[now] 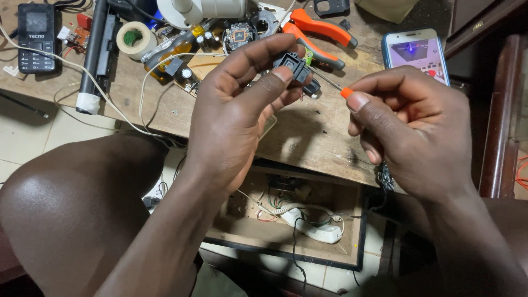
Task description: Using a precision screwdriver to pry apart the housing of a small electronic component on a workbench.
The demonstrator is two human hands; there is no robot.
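Two hands over the wooden bench [308, 148]: left hand [236, 110] pinches small black part [294, 67], right hand [412, 126] pinches thin screwdriver [330, 83] at it; best keep tip square, part steady.

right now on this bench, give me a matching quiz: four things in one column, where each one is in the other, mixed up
Things:
1. small black part
2. roll of tape
3. smartphone with lit screen
4. orange-handled pliers

Places:
A. far left of the bench, beside a black tube
B. pinched in the left hand's fingertips
C. lying behind the right hand, near the bench's right edge
D. at the top of the bench, past the held part

Pairs: 1-B, 2-A, 3-C, 4-D
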